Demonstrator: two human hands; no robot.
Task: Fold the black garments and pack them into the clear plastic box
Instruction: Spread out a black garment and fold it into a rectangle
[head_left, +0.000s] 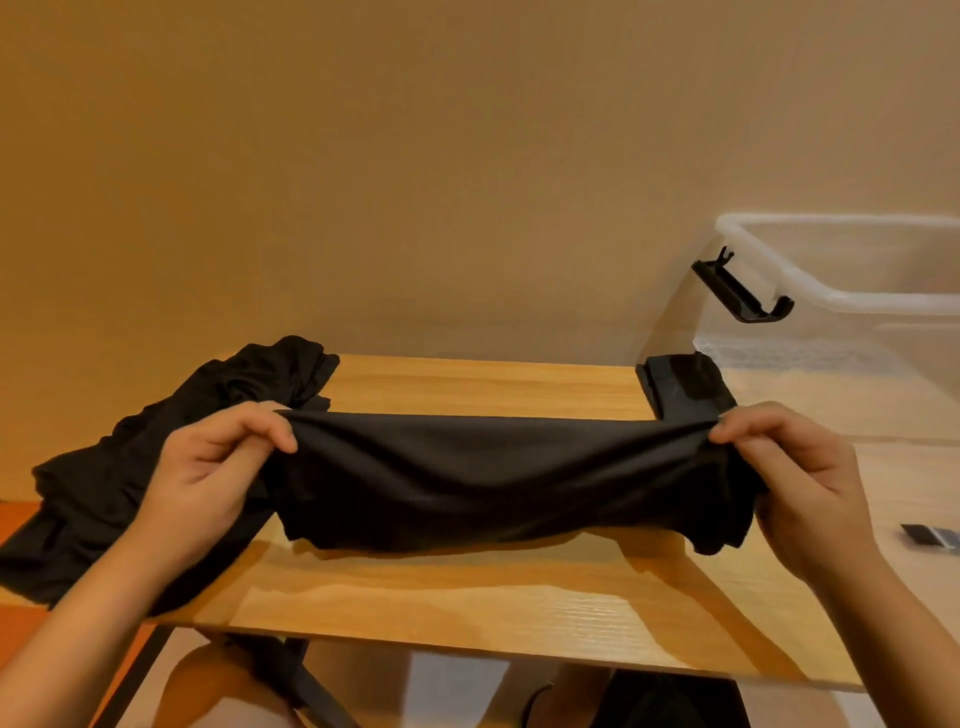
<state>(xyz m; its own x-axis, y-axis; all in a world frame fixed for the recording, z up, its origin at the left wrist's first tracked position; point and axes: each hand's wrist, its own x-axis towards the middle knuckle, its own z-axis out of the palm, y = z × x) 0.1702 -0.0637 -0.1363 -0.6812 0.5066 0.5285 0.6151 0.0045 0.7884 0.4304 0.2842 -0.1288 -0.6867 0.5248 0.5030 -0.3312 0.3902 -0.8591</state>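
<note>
Hands (208, 467) (802, 480), 2, pinch 1 black garment (493, 467) beside 1 clear box (893, 303).

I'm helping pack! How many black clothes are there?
3: stretched black garment between left hand and right hand; folded black garment in the clear plastic box; crumpled black heap at left, maybe hiding more.

No legible text, label, brand, number or sign is present. The black garment (493, 478) at the centre of the frame and the clear plastic box (883, 304) at the upper right show no readable marking. The small dark item (930, 536) at the right edge is too blurred to read.
</note>
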